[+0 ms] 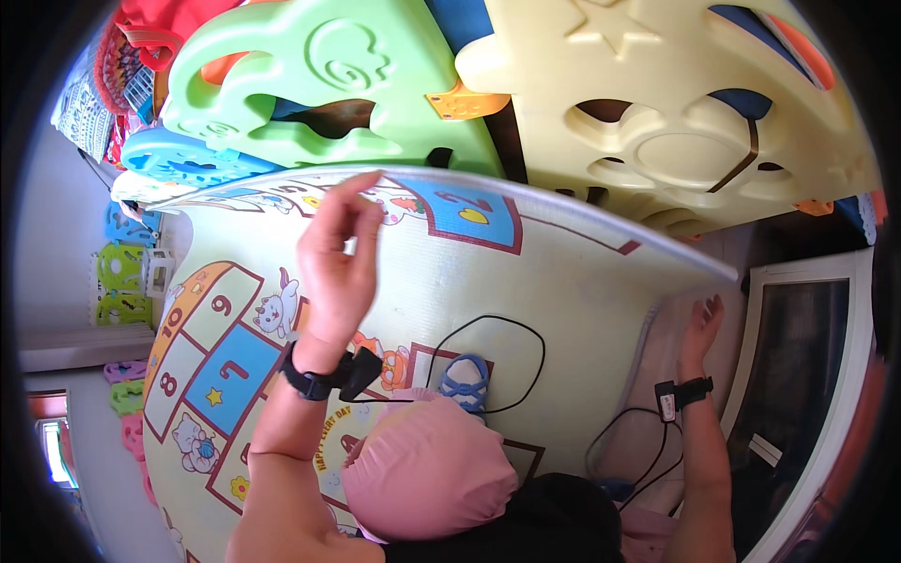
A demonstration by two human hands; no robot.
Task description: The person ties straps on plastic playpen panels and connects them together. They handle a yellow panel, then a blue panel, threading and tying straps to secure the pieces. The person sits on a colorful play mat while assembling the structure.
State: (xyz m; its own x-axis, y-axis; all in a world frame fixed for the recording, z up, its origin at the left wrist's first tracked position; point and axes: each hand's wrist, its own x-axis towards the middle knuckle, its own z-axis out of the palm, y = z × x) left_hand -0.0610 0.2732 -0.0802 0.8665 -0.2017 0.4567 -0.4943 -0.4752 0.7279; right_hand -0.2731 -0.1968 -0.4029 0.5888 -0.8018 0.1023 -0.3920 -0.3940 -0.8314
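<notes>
One pale mat, printed with numbered squares and cartoon animals, curves upright at the left hand's narrowed fingers; I cannot tell whether they grip. The right hand's fingers spread loosely near its corner, floor alongside. One green panel stands beyond.

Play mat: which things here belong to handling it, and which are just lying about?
In use:
play mat, far edge raised
left hand, at that edge
right hand, nothing visible in it

Just about, untouched:
green plastic panel
cream plastic panel
blue plastic panel
</notes>
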